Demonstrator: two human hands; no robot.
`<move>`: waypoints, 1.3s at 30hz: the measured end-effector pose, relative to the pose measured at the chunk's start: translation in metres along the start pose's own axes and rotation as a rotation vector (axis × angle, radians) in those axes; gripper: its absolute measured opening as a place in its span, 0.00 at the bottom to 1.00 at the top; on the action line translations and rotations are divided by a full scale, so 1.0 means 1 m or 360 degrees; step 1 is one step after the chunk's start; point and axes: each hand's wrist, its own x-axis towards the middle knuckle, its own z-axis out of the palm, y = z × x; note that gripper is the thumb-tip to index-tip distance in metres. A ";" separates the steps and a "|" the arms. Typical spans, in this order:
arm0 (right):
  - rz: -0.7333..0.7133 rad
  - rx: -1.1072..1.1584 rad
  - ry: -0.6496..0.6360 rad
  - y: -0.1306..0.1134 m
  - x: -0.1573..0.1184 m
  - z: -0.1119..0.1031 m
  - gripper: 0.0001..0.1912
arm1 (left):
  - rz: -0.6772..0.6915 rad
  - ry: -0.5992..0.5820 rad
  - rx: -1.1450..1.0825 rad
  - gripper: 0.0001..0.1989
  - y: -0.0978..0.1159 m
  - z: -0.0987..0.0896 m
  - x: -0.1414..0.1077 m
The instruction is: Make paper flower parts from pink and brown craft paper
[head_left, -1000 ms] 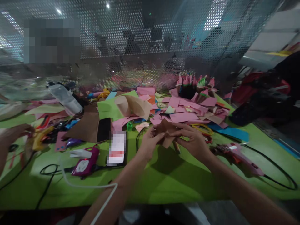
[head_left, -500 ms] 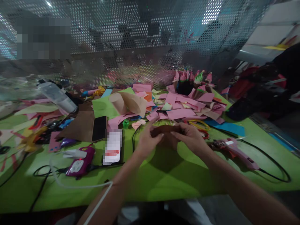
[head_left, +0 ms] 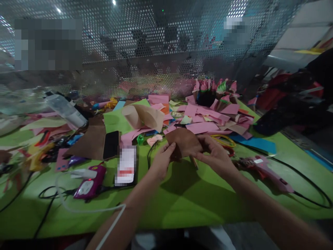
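Left hand (head_left: 162,160) and right hand (head_left: 214,152) are pinching opposite edges of a brown sheet (head_left: 185,142), probably light, flexible, easily creased and best held there.

The bare left forearm (head_left: 135,205) slants up and rightward, the bare right forearm (head_left: 262,196) up and leftward; the bare left hand (head_left: 162,161) and the bare right hand (head_left: 215,153) are near each other but apart, both pinching, the left thumb (head_left: 171,149) angled up and inward, the right thumb (head_left: 202,157) pointing leftward
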 end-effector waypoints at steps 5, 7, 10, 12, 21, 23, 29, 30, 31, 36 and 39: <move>-0.0450 -0.0366 -0.0382 -0.009 0.001 -0.022 0.24 | -0.0033 0.0018 0.0066 0.15 0.008 0.000 0.000; -0.0516 -0.0483 -0.0436 -0.010 0.003 -0.024 0.20 | -0.0046 -0.0049 0.0129 0.15 0.010 0.000 -0.001; -0.0546 -0.0588 -0.0379 -0.006 0.005 -0.022 0.12 | -0.0008 -0.0158 0.0205 0.16 0.009 -0.001 -0.002; -0.0553 -0.0602 -0.0328 -0.003 0.006 -0.020 0.07 | 0.0040 -0.0239 0.0228 0.16 0.008 -0.001 -0.002; -0.0557 -0.0582 -0.0119 0.005 0.010 -0.015 0.06 | 0.0250 -0.0439 0.0440 0.16 0.000 -0.003 0.002; -0.0572 -0.0577 -0.0071 0.006 0.010 -0.013 0.06 | 0.0358 -0.0477 0.0587 0.20 -0.002 -0.004 0.002; -0.0556 -0.0572 0.0102 0.007 0.009 -0.006 0.09 | 0.0565 -0.0505 0.0891 0.18 -0.006 -0.003 -0.001; -0.0548 -0.0580 0.0124 0.006 0.009 -0.006 0.09 | 0.0583 -0.0540 0.0913 0.19 -0.006 -0.003 -0.002; -0.0542 -0.0589 0.0140 0.006 0.009 -0.005 0.09 | 0.0598 -0.0583 0.0932 0.20 -0.006 -0.002 -0.003; -0.0510 -0.0629 0.0138 0.006 0.007 -0.004 0.07 | 0.0630 -0.0645 0.1005 0.21 -0.009 -0.003 -0.002; -0.0482 -0.0628 0.0102 0.007 0.006 -0.003 0.06 | 0.0624 -0.0636 0.1012 0.20 -0.011 -0.004 -0.001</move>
